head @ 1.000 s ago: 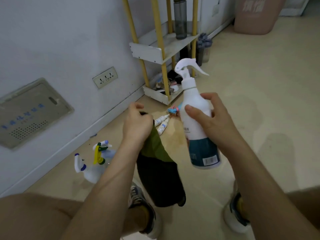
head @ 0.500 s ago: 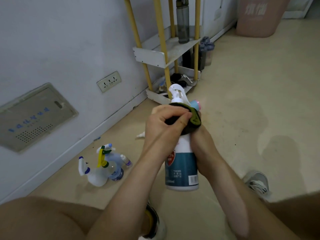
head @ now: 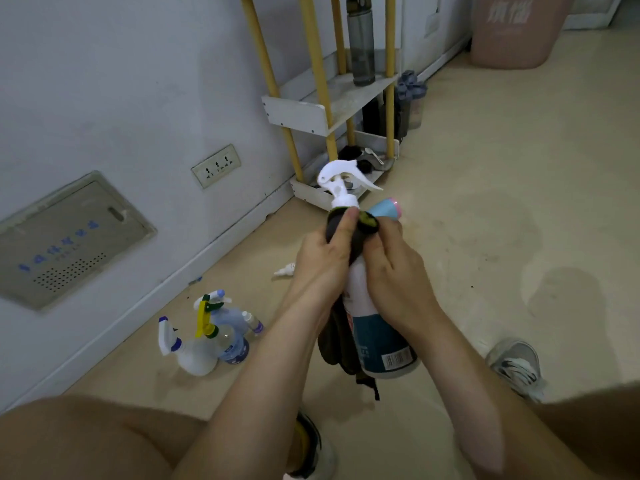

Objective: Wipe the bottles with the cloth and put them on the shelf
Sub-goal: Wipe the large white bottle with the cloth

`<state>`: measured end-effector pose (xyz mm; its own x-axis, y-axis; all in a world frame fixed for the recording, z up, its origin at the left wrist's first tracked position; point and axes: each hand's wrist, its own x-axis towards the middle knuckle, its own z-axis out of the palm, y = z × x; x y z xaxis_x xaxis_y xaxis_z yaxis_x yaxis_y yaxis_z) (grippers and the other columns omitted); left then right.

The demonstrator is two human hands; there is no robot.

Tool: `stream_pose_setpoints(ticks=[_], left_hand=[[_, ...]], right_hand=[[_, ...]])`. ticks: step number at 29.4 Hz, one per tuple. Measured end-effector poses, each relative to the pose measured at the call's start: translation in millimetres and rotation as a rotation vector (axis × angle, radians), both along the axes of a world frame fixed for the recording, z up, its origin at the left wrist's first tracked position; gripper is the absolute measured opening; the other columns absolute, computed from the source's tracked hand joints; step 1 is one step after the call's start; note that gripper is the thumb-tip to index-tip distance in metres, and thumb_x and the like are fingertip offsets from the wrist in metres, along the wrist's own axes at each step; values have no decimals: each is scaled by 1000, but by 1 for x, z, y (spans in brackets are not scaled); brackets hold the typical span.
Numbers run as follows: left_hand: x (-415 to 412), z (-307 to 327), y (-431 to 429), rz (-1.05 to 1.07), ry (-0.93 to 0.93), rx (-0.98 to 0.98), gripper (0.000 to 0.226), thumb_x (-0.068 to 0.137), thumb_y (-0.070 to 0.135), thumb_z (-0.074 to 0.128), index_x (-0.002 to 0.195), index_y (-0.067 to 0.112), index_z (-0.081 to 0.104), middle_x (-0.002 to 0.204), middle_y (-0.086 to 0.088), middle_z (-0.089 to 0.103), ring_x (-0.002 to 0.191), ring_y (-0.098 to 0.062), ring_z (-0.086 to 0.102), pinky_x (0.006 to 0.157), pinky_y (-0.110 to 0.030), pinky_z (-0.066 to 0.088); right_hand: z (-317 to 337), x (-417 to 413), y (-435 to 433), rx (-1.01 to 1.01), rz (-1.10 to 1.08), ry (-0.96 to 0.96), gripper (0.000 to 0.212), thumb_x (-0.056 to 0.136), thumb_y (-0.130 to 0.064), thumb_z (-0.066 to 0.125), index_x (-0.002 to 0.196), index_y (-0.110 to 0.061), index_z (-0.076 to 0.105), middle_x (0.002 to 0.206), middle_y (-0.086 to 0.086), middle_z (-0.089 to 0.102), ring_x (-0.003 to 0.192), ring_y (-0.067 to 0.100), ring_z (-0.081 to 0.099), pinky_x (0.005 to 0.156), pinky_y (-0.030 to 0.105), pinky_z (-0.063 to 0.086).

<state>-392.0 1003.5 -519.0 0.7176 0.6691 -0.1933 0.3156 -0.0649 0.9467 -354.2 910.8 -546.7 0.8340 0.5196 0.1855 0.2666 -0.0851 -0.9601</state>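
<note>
Two-handed hold on one spray bottle (head: 381, 344), upright in mid-air over the floor (head: 519, 202). Tight curl of left hand (head: 322, 268) over dark cloth (head: 346, 226), thumb on top, pressing it round the neck just under the white trigger head. Firm wrap of right hand (head: 394, 275) round the upper body of the spray bottle, fingertips touching the cloth edge. Rest of cloth hanging down the left side of the spray bottle, past its base. Beyond the spray bottle, against the wall: yellow-legged shelf (head: 311, 112), with grey bottle (head: 361, 39) standing on its middle tier. Just right of the trigger head: pink-and-blue tube (head: 386, 208), support unclear. Lower left of the spray bottle: cluster of small sprayers (head: 204, 344) on the floor by the wall. Left of the spray bottle: small white tube (head: 285, 269) lying on the floor. Far upper right of the spray bottle: pink bin (head: 512, 29).
</note>
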Motion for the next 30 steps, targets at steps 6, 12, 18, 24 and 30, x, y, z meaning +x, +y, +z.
stream_pose_setpoints(ticks=[6, 12, 18, 24, 30], left_hand=[[9, 6, 19, 192, -85, 119, 52, 90, 51, 61, 71, 3, 68, 72, -19, 68, 72, -38, 64, 73, -45, 54], [4, 5, 43, 226, -65, 376, 60, 86, 48, 68, 136, 22, 46, 113, -3, 64, 105, -19, 59, 90, -29, 48], [2, 5, 50, 121, -133, 687, 18, 94, 36, 61, 95, 21, 72, 74, 18, 60, 67, 1, 55, 59, -6, 38], [5, 7, 62, 237, -184, 738, 47, 101, 32, 49, 57, 17, 48, 48, 7, 37, 45, -6, 37, 49, -20, 27], [-5, 4, 83, 485, -477, -389, 33, 98, 17, 55, 66, 14, 65, 66, -8, 64, 62, -21, 61, 68, -36, 58]], right_hand=[[-3, -4, 0, -59, 213, 106, 6, 97, -51, 46, 101, -46, 45, 91, -19, 63, 84, -3, 64, 77, 31, 53], [-2, -12, -1, -313, 209, -124, 62, 79, -53, 72, 127, -28, 42, 109, -5, 58, 97, 15, 58, 82, 40, 52], [-12, -17, 3, -156, 231, 75, 49, 86, -39, 70, 129, -35, 46, 115, -20, 60, 103, 0, 58, 83, 20, 49], [-6, -11, 5, 90, 360, 317, 24, 93, -22, 62, 110, -39, 61, 103, -9, 69, 92, 9, 68, 80, 27, 58], [-6, 3, -4, 40, 387, 422, 38, 76, -35, 60, 114, -38, 62, 99, -8, 69, 87, 11, 68, 72, 27, 56]])
